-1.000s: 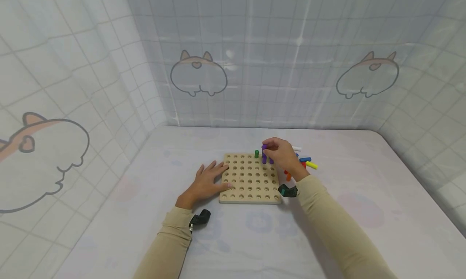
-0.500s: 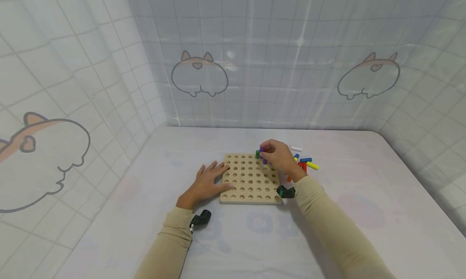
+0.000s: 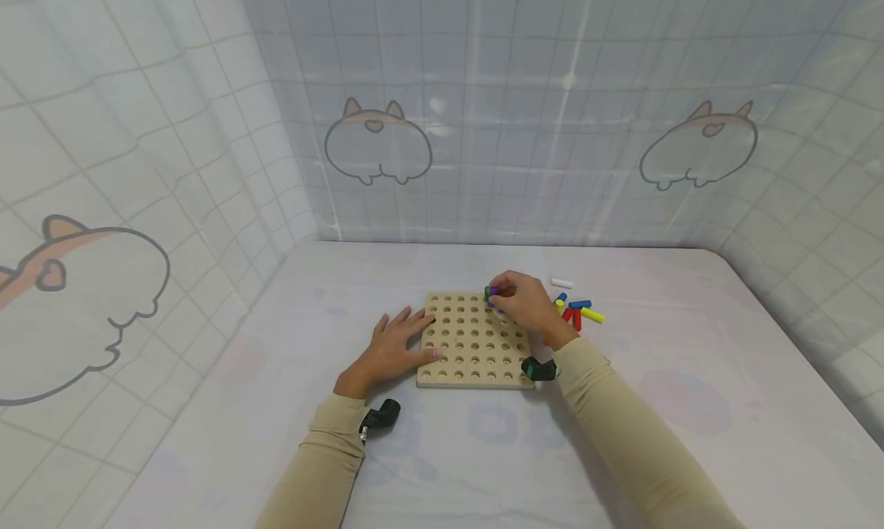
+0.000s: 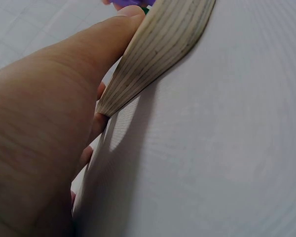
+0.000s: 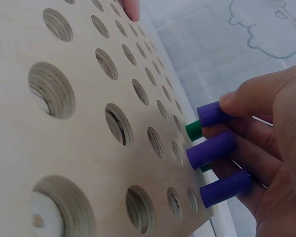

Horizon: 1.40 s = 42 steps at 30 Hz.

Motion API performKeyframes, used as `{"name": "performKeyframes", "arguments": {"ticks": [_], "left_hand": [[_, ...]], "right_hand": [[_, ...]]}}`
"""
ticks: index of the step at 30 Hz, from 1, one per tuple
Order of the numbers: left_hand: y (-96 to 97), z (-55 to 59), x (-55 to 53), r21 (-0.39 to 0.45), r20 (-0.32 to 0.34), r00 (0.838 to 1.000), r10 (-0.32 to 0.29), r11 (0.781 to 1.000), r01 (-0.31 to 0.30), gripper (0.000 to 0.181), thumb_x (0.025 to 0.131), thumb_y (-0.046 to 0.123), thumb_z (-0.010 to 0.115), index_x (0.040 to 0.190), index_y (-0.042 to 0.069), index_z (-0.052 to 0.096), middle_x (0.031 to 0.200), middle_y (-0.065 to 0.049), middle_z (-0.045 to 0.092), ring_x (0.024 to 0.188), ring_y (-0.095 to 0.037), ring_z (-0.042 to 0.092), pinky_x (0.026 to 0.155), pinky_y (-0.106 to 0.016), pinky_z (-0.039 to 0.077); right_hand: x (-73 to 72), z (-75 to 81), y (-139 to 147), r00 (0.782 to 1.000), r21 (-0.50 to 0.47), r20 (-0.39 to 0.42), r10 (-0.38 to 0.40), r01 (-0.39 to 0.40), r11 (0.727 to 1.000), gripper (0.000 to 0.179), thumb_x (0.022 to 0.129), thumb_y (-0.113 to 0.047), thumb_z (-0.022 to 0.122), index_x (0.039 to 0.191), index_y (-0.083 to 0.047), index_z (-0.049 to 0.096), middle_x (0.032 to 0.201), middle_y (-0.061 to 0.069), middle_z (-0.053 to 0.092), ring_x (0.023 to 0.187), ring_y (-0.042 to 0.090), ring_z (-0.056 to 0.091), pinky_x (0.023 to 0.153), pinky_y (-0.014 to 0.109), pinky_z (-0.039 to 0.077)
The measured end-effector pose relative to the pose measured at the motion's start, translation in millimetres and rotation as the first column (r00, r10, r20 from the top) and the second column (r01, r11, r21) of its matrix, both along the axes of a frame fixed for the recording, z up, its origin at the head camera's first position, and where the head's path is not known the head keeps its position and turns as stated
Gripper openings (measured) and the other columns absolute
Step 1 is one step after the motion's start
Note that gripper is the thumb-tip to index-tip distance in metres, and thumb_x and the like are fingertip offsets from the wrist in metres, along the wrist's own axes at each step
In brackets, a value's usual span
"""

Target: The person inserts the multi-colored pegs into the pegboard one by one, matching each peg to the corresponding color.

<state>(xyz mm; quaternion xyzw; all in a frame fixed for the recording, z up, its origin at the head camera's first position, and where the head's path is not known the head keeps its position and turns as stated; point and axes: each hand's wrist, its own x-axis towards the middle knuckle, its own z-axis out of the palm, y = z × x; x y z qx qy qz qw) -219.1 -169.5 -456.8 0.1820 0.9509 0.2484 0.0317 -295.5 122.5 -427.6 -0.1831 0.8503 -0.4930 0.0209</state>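
Just below the centre of the head view lies a holed board (image 3: 476,384), its left edge held down by the left hand (image 3: 394,348), fingers spread, nothing gripped. Near the board's upper right, a purple peg (image 5: 213,114) is pinched by the right hand (image 3: 521,302), beside two upright mates (image 5: 211,149). Seating seems under way, though the lower end is hidden; straight alignment, then a push, seem called for.

Makeshift booth (image 3: 808,229), wider room unclear: grid-print sheeting (image 3: 525,130) with cartoon animals (image 3: 377,149) enclosing pale tabletop (image 3: 456,475).
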Motion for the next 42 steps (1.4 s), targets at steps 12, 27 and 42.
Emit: {"name": "performKeyframes", "arguments": {"ticks": [12,27,42], "left_hand": [[0.9,1.8,0.7,-0.008,0.008,1.000,-0.005,1.000,0.005,0.084,0.090,0.065,0.061,0.156,0.019,0.040,0.160,-0.006,0.034,0.152,-0.029,0.014,0.119,-0.059,-0.003],[-0.3,0.0,0.8,-0.003,0.000,1.000,0.000,1.000,0.000,0.083,0.090,0.064,0.061,0.156,0.018,0.040,0.161,-0.008,0.033,0.152,-0.031,0.014,0.118,-0.060,-0.003],[0.0,-0.5,1.4,-0.008,-0.007,1.000,-0.003,1.000,0.003,0.082,0.091,0.063,0.061,0.156,0.019,0.039,0.161,-0.006,0.033,0.152,-0.030,0.014,0.119,-0.059,-0.003]], "right_hand": [[-0.4,-1.7,-0.9,1.000,0.053,-0.026,0.014,-0.012,0.999,0.020,0.093,-0.013,0.072,0.112,-0.007,0.069,0.100,0.003,0.070,0.096,0.019,0.066,0.086,0.040,0.055],[-0.1,-4.7,-4.0,0.996,0.114,-0.068,0.051,-0.044,0.992,0.021,0.094,-0.012,0.069,0.114,-0.006,0.068,0.102,0.003,0.070,0.096,0.019,0.065,0.086,0.039,0.055],[1.2,-6.1,-4.2,0.996,0.118,-0.077,0.049,-0.040,0.992,0.022,0.094,-0.013,0.070,0.115,-0.005,0.068,0.103,0.003,0.070,0.097,0.019,0.065,0.087,0.039,0.055]]}}
